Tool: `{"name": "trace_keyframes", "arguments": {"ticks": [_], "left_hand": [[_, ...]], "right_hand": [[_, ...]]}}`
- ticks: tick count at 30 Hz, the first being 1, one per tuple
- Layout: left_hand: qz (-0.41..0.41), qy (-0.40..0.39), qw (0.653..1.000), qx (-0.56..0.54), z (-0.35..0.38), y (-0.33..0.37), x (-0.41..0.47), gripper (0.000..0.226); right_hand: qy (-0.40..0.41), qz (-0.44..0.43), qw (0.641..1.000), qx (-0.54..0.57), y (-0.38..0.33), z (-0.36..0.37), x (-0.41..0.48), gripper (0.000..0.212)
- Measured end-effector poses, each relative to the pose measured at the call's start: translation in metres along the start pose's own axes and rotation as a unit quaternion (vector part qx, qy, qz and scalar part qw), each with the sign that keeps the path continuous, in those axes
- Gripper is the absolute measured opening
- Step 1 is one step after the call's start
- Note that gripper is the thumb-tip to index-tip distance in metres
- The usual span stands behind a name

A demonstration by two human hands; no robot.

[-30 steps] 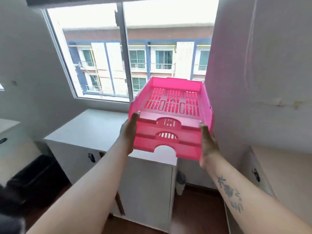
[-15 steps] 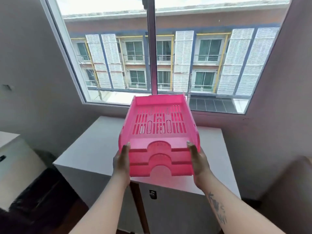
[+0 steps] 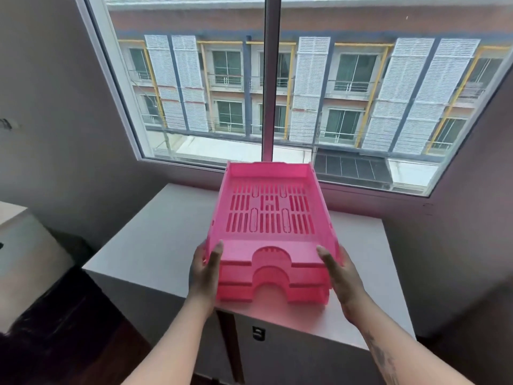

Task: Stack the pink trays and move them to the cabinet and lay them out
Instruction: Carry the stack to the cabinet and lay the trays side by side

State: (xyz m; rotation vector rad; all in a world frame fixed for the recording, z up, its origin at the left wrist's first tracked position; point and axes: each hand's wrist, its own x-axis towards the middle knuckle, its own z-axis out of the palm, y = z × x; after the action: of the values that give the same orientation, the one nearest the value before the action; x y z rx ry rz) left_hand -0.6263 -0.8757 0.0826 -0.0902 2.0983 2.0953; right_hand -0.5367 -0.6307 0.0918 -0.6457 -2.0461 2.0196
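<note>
Centre frame, the left hand (image 3: pixel 205 269) and right hand (image 3: pixel 342 276) clamp the sides of the stacked pink trays (image 3: pixel 270 232) over the white cabinet (image 3: pixel 155 240). The carry looks finished; next comes setting down and separating them.

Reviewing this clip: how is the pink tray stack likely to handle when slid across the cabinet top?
The pink tray stack looks like stiff moulded plastic, slotted, so probably light. Nested layers may shift apart if pushed from one corner. The cabinet top looks smooth, so it should slide easily.

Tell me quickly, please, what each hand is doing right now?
Left hand: closed on the left side of the stack of pink trays.
Right hand: closed on the stack's right side.
</note>
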Motion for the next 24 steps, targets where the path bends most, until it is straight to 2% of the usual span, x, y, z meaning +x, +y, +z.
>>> {"name": "trace_keyframes", "arguments": {"ticks": [3, 4, 6, 9, 10, 11, 15, 20, 24], "left_hand": [[0.023, 0.036, 0.997, 0.057, -0.008, 0.028, 0.008, 0.090], [0.026, 0.039, 0.995, 0.083, -0.011, 0.037, 0.011, 0.089], [0.031, 0.032, 0.992, 0.121, -0.010, 0.052, 0.017, 0.079], [0.060, 0.036, 0.982, 0.175, -0.002, 0.065, 0.018, 0.022], [0.073, 0.044, 0.977, 0.194, 0.001, 0.066, 0.019, 0.017], [0.084, 0.053, 0.973, 0.208, 0.004, 0.068, 0.018, 0.020], [0.113, 0.086, 0.965, 0.221, -0.001, 0.071, 0.023, 0.026], [0.118, 0.104, 0.973, 0.171, -0.042, 0.083, 0.045, 0.037], [0.122, 0.120, 0.976, 0.137, -0.095, 0.099, 0.082, 0.027]], "right_hand": [[0.008, -0.013, 0.999, -0.044, -0.035, -0.016, 0.009, 0.108], [0.012, -0.014, 0.998, -0.062, -0.046, -0.020, 0.014, 0.106], [0.025, -0.017, 0.996, -0.086, -0.061, -0.021, 0.028, 0.084], [0.028, -0.003, 0.994, -0.108, -0.066, -0.013, 0.040, 0.049], [0.027, -0.002, 0.993, -0.116, -0.066, -0.009, 0.041, 0.036], [0.034, -0.004, 0.992, -0.118, -0.065, -0.003, 0.040, 0.031], [0.082, -0.024, 0.993, -0.083, -0.064, 0.013, 0.035, 0.036], [0.074, -0.086, 0.992, -0.054, -0.079, 0.057, 0.033, 0.032], [0.086, -0.121, 0.988, -0.042, -0.094, 0.121, 0.039, 0.027]]}}
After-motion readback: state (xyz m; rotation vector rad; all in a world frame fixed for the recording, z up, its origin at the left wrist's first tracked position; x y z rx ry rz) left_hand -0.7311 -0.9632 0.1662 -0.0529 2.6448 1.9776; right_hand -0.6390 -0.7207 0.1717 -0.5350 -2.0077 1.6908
